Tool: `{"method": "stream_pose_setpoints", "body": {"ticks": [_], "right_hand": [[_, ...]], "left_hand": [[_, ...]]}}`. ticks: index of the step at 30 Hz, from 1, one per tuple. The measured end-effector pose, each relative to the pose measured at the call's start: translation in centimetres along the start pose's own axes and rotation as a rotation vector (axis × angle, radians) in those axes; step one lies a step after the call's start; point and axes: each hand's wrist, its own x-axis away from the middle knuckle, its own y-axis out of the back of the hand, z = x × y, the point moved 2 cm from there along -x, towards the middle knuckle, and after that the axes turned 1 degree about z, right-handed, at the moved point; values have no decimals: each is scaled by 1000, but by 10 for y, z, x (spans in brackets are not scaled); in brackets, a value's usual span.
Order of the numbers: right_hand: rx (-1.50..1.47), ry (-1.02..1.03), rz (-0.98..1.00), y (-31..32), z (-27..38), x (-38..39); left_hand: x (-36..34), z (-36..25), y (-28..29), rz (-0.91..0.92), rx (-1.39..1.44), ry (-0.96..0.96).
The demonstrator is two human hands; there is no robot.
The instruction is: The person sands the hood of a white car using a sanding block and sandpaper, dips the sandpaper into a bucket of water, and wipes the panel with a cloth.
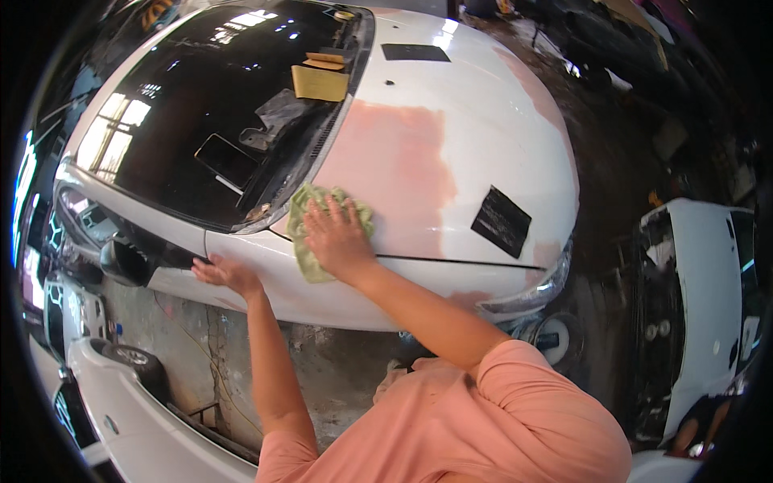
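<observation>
My right hand presses a light green cloth against a white car. Its fingers are spread flat over the cloth, which lies at the hood's rear corner beside the windshield base. My left hand is open with nothing in it, over the front fender near the black side mirror. I cannot tell whether it touches the panel. On the white hood, a large pinkish patch borders the cloth. Two black sheets lie on the hood, one near the front corner and one on the far side.
A phone and yellow-brown sheets rest on the windshield. Another white car stands behind me at lower left. At right stands a detached white panel. A round white object is near the headlight.
</observation>
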Motion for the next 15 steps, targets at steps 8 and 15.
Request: {"method": "stream_pose_setpoints", "body": {"ticks": [8,15], "right_hand": [[200,-219,-15,62,-70,102],[330,-225,-14,85,-105,175]], "left_hand": [[215,183,167,391,-393,282],[334,241,300,1084,-736,602]]}}
